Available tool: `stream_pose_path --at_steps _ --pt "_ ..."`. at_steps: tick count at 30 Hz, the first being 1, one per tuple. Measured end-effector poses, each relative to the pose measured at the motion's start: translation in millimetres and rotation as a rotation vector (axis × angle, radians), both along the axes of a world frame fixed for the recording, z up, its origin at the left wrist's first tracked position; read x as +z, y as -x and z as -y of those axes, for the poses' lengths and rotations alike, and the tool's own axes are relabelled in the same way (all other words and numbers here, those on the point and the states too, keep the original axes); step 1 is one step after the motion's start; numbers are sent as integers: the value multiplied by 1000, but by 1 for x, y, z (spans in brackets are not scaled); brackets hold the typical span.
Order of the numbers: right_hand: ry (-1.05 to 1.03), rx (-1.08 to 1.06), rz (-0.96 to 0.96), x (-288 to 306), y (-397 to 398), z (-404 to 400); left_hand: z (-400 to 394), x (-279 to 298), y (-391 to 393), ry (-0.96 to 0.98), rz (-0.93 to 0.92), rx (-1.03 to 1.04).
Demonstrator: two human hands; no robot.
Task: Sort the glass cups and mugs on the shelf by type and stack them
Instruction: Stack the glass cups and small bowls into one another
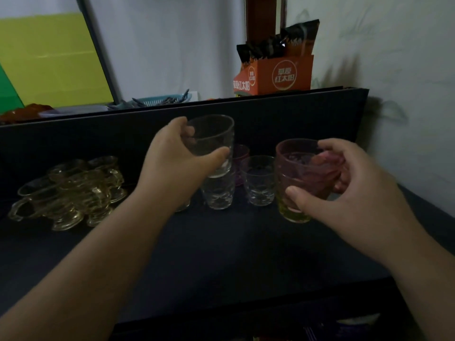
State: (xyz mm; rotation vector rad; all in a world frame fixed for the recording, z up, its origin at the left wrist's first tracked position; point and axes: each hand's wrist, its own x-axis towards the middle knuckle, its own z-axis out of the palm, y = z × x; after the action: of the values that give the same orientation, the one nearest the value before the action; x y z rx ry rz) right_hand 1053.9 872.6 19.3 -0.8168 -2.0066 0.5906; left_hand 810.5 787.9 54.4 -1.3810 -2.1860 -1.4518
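Hands (349,190) around stacked pink cup (302,166).

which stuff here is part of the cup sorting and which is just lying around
Job: clear cup in left hand; pink cup in right hand, nested in a yellow cup; clear cups on the shelf; amber mugs.

Lying about: orange box, blue basket.

Domestic storage corner: a dark shelf (221,254) against a papered wall holds assorted drinking glasses (261,180) and amber glass mugs (73,193), with an orange sachet box (283,75) and blue basket (157,100) above.
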Motion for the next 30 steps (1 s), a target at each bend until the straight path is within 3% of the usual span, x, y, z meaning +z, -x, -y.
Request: stream_pose_path --at_steps 8,20,30 --pt "15 24 -39 1 -5 -3 -30 -29 15 149 38 12" --pt "-11 90 -175 54 30 -35 -12 -28 0 497 -211 200" --pt "56 153 -37 61 137 -90 26 -32 -11 468 -235 201"
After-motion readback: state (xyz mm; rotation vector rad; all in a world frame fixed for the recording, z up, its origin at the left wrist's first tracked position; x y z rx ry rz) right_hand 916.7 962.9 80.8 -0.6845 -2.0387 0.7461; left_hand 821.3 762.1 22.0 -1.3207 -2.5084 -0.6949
